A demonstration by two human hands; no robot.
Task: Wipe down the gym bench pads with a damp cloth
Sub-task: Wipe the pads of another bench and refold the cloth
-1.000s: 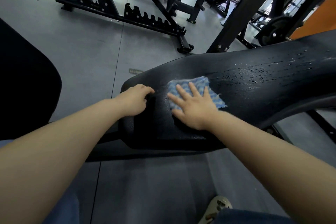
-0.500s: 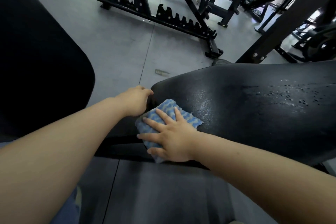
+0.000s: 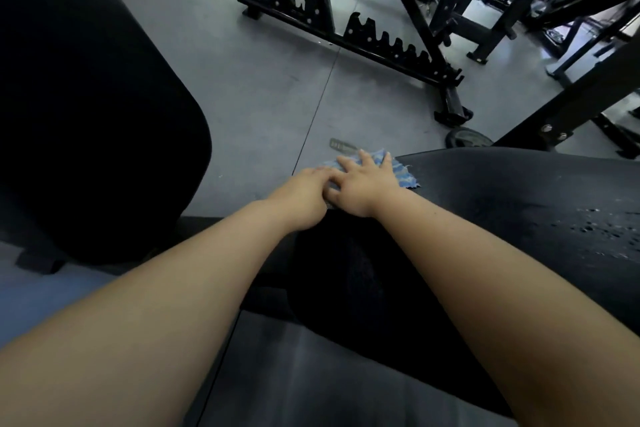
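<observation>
Head view, single entry.

Cloth (image 3: 398,168): blue-and-white, just above frame centre, draped over the far left end of the bench pad (image 3: 519,204), one frayed corner lying flat toward the right.

Right hand (image 3: 363,184): fingers spread and fairly straight, pressing the cloth flat onto the pad edge; its grip is apart, a flat press rather than a pinch. Judged purpose: to carry the wipe round the end and rim of the pad.

Left hand (image 3: 304,198): touching the right hand's near side at the pad's end, knuckles toward the camera. Whether its grip is together on the pad edge or merely resting cannot be told; it probably steadies the pad.

Surface: black textured upholstery filling the right half of the frame; water droplets (image 3: 595,227) bead at the right edge, suggesting that stretch remains to be wiped.

Room: grey floor (image 3: 259,80); a second dark pad (image 3: 86,97) at left; an adjustable bench frame (image 3: 381,38) with notched ladder at upper centre; further black racks at upper right.
</observation>
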